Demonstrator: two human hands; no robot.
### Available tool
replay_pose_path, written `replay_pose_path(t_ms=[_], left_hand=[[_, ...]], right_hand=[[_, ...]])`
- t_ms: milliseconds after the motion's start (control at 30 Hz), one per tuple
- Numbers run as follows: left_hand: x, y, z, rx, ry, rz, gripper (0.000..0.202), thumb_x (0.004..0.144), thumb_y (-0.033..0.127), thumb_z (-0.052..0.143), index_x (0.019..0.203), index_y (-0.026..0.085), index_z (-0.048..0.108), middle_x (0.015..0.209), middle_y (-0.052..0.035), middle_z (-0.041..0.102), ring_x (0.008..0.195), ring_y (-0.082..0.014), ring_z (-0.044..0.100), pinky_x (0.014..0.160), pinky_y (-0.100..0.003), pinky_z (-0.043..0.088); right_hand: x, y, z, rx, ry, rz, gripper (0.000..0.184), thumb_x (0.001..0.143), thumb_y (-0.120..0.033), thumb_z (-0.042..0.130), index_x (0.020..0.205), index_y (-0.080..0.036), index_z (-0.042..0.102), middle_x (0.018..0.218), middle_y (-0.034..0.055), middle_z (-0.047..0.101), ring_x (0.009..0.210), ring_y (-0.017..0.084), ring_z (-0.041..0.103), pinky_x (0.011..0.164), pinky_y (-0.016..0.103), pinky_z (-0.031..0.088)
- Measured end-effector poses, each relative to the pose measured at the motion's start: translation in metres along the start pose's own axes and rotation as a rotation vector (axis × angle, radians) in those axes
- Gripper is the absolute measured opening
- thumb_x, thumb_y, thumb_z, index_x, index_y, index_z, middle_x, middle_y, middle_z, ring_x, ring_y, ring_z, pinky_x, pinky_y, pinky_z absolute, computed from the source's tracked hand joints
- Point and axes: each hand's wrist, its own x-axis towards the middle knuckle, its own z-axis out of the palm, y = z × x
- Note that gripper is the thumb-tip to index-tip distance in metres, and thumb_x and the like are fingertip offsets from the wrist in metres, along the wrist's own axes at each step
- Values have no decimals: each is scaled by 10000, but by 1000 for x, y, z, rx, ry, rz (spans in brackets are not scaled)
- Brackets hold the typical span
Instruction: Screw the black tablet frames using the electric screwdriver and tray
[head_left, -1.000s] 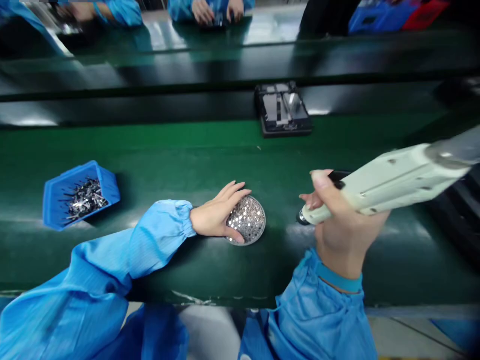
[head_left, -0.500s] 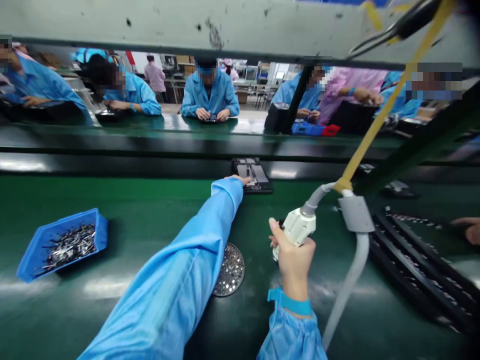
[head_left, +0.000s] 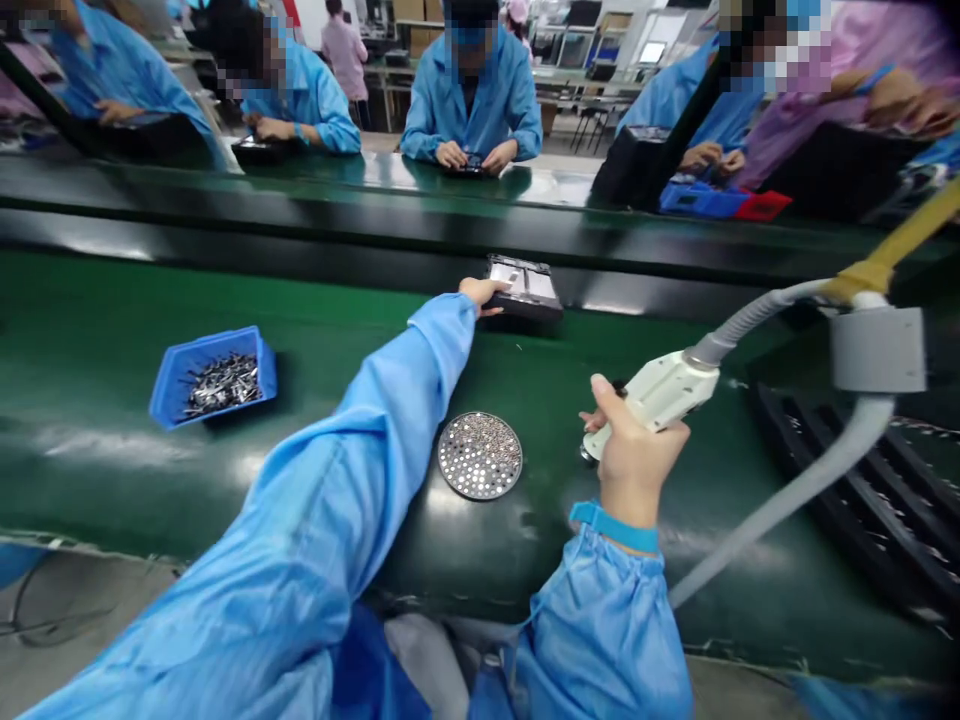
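Our left grip (head_left: 480, 293) pinches near-left corner of the black tray (head_left: 529, 285), far side of tabletop (head_left: 112, 300). Our right grip (head_left: 634, 455) is closed round the screwdriver (head_left: 660, 392), just R of the screw dish (head_left: 480, 456).

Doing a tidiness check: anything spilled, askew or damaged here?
Nothing stands out. The screws lie inside the round dish and the parts inside the blue bin; the left hand touches the black tray, the right hand grips the screwdriver.

Left hand (head_left: 480, 292) touches black tray (head_left: 527, 288) — right hand (head_left: 634, 455) grips screwdriver (head_left: 660, 395).
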Motion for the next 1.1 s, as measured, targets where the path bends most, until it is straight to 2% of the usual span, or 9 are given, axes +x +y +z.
replay_pose_path(t_ms=[133,300,433,567,667,800,867,967,1100], left_hand=[[-26,-32,-52,-146,79,-125,252,977,277,550,1112,67,586,1071,-113,631,851,-132,640,693,-244,574],[-131,-110,-115,-367,254,-275,327,818,235,688,1108,123,584,1083,-97,647,669,-114,619,417,-161,488],[-224,-153,-122,-397,254,-374,473,710,335,778,1108,168,583,994,-75,657,603,-138,611,376,-195,491],[-271,-167,-111,-319,124,-427,661,678,495,764,1208,187,516,970,-81,681,669,-216,661,453,-276,557],[-279,-173,-108,-151,-11,-344,804,730,646,669,1354,206,419,1069,-96,683,753,-264,695,528,-321,581],[-271,-176,-117,219,-222,-121,808,842,685,552,1493,266,319,1055,-84,705,810,-311,708,609,-321,543],[-262,-175,-123,364,-257,-17,792,861,692,517,1497,254,342,945,-76,716,805,-331,701,613,-322,512],[-242,-175,-129,469,-276,17,820,846,715,504,1456,175,413,675,-45,658,625,-307,658,534,-304,439],[-218,-179,-134,420,-318,32,845,846,701,515,1478,158,371,612,-14,620,514,-241,595,488,-273,379]], right_hand=[[-14,-14,2,50,-42,-53,298,572,-328,865,649,-140,647,471,-58,539,375,91,456,450,285,522],[-63,-27,18,150,-249,-27,176,657,-269,781,684,-149,655,452,-68,502,399,94,470,502,283,526],[-99,-19,36,204,-396,-11,97,716,-237,723,730,-157,670,472,-66,490,414,96,476,506,277,494],[-108,-8,51,188,-404,-56,76,716,-212,695,769,-160,677,472,-71,487,410,92,466,505,272,482],[-104,-2,60,181,-385,-83,63,702,-215,680,707,-168,639,462,-72,470,404,94,455,479,268,460],[-100,3,67,160,-322,-101,85,685,-235,669,730,-168,638,435,-87,451,374,93,435,464,273,459],[-98,3,68,152,-323,-103,85,679,-238,671,708,-169,629,431,-88,447,374,90,434,480,279,474],[-96,3,66,135,-320,-113,78,676,-235,658,702,-171,623,425,-91,434,370,88,426,483,281,474],[-91,1,62,114,-278,-122,76,667,-240,639,699,-175,617,420,-92,422,362,88,423,471,276,458]])
